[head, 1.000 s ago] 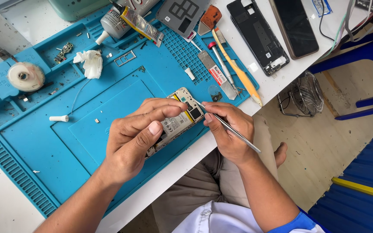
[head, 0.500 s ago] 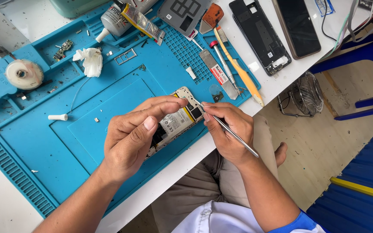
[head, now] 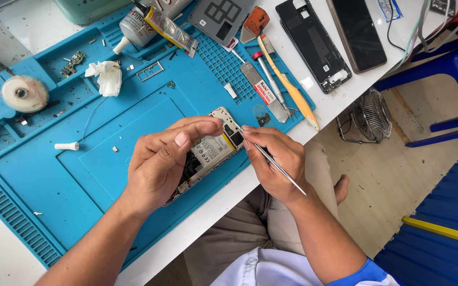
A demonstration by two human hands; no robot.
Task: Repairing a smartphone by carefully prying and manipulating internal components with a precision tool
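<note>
Opened phone getting poked with tweezers over the blue mat

Left hand (head: 163,161) is wrapped around the opened phone (head: 210,153), holding it tilted just above the blue mat (head: 43,175), thumb on top near the upper end. Right hand (head: 274,159) pinches thin metal tweezers (head: 276,167), tips touching the phone's top corner. Further back on the mat: a yellow pry tool (head: 290,87), a screwdriver (head: 269,77), a glue tube (head: 136,26) and a crumpled tissue (head: 106,77). A back cover (head: 314,45) lies on the white table.

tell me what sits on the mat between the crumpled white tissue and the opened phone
In the head view, the blue mat is mostly bare between the crumpled white tissue and the opened phone; only a small dark speck-like part lies there.
</note>
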